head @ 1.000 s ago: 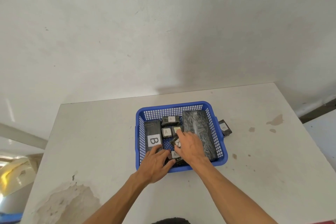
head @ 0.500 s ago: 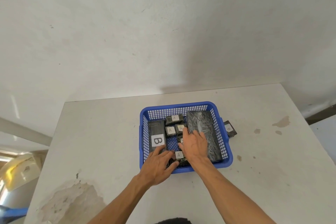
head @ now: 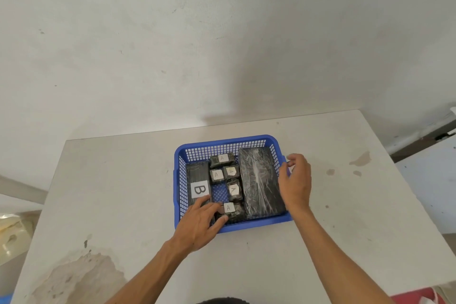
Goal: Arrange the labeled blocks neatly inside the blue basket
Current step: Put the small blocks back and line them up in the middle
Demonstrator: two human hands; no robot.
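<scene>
The blue basket (head: 222,139) stands mid-table. Inside, a long black block labeled B (head: 197,173) lies along the left wall and a large wrapped black block (head: 259,180) along the right. Between them sit several small A blocks (head: 216,175). My left hand (head: 199,222) reaches over the front rim, its thumb and forefinger pinching the left end of the front A block (head: 233,210). My right hand (head: 296,180) hovers just outside the basket's right wall with its fingers curled. What is under it is hidden.
The white table (head: 123,180) has brown stains (head: 360,159) to the right and a worn patch (head: 81,276) at the front left. A wall rises close behind the far edge. A red object (head: 419,296) shows at the bottom right.
My right hand left the basket's middle and moved right, past the right wall, covering the small block that lay outside. The left hand stayed at the front A block.
</scene>
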